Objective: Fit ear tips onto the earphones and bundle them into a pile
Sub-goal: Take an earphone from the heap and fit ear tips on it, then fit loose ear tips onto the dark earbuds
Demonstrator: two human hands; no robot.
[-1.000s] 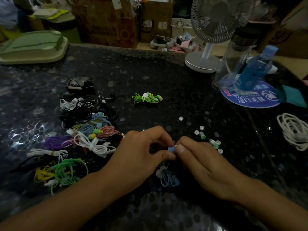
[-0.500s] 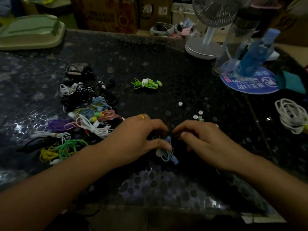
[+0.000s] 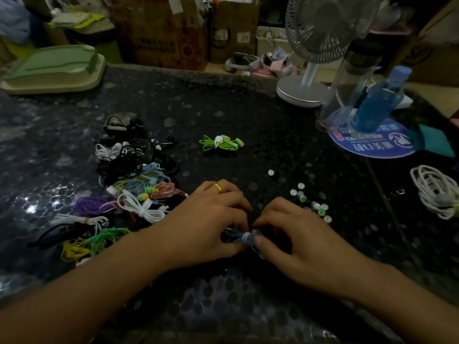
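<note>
Your left hand (image 3: 211, 219) and right hand (image 3: 295, 234) meet low over the dark speckled stone tabletop (image 3: 248, 108), close to your body. Between them sits a small coiled pale-blue earphone set (image 3: 244, 238), wrapped at its waist by a lighter band of cord. Your left grip curls around one end of it; your right thumb and fingers pinch the other end. The coil is held this tightly, it seems, so the loops stay together while you finish it off.

To your left lies a loose pile of bundled earphones (image 3: 129, 184) in black, white, blue, pink, purple, green and yellow, likely the finished ones. One bright green bundle (image 3: 221, 143) sits apart, farther back at centre. Just beyond your right hand, small white and green silicone ear tips (image 3: 310, 202) are scattered within easy reach. A thicker white coiled cable (image 3: 437, 192) rests at the far right edge. A white desk fan (image 3: 315, 45) and a clear bottle of blue liquid (image 3: 380, 100) stand at the back right.
</note>
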